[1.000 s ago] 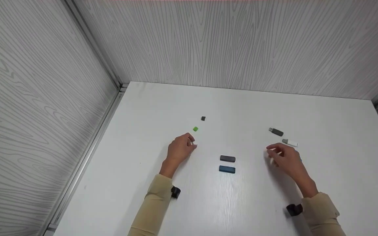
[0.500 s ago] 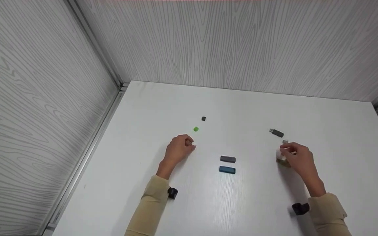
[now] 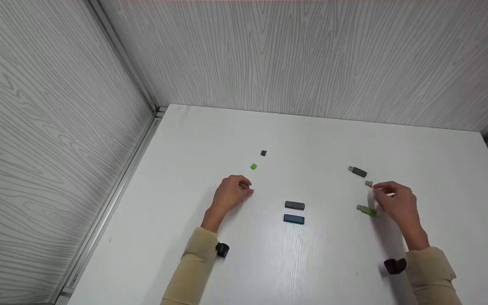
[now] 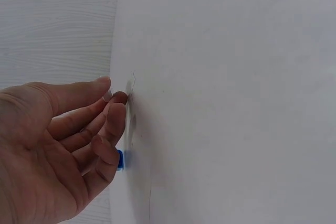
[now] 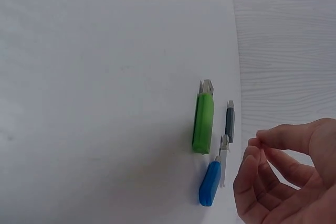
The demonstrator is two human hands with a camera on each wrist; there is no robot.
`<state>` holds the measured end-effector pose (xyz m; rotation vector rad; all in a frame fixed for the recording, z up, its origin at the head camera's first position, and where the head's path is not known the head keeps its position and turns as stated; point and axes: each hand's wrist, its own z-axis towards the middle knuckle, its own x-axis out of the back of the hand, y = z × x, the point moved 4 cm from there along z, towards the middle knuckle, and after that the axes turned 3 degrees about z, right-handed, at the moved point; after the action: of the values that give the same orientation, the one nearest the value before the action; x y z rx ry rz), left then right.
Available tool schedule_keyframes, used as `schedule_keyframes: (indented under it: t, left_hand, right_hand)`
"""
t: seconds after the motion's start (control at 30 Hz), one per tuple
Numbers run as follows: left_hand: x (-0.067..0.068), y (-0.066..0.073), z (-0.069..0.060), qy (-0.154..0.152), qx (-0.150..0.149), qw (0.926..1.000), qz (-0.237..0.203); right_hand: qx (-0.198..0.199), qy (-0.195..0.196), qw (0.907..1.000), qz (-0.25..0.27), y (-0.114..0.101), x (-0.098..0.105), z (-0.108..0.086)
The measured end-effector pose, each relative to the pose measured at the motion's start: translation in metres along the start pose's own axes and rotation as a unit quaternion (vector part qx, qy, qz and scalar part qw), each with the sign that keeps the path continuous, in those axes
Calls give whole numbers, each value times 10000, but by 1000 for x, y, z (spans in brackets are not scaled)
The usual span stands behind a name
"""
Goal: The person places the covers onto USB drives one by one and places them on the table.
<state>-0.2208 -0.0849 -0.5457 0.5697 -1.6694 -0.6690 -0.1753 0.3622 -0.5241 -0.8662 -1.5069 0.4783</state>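
My left hand point(image 3: 232, 192) hovers low over the white table, below a small green cap point(image 3: 253, 166) and a dark cap point(image 3: 263, 153), its fingers loosely bent and nothing clearly held. A blue piece point(image 4: 120, 159) shows past its fingers in the left wrist view. Beside a green USB stick point(image 3: 367, 210), my right hand point(image 3: 400, 204) has thumb and fingertips close together, with nothing seen between them. It covers most of a white stick point(image 3: 369, 183) in the head view. The right wrist view shows that white stick point(image 5: 223, 163) near a blue stick point(image 5: 210, 183).
A dark USB stick point(image 3: 358, 171) lies farther back on the right. Between the hands lie a dark grey stick-like piece point(image 3: 295, 205) and a teal one point(image 3: 294, 219). Wood-patterned panels point(image 3: 295, 55) border the table point(image 3: 210, 127) at the back and sides.
My right hand has moved right, uncovering the green stick and covering most of the white stick. My left hand has shifted slightly left and down.
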Motion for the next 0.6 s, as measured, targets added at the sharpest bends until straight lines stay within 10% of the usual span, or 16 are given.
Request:
schedule_keyframes:
  t: [0.6]
  left_hand:
    - [-1,1,0,-92,77,9999,-105]
  right_hand:
    - [-255,132,9990,-346,19,13,16]
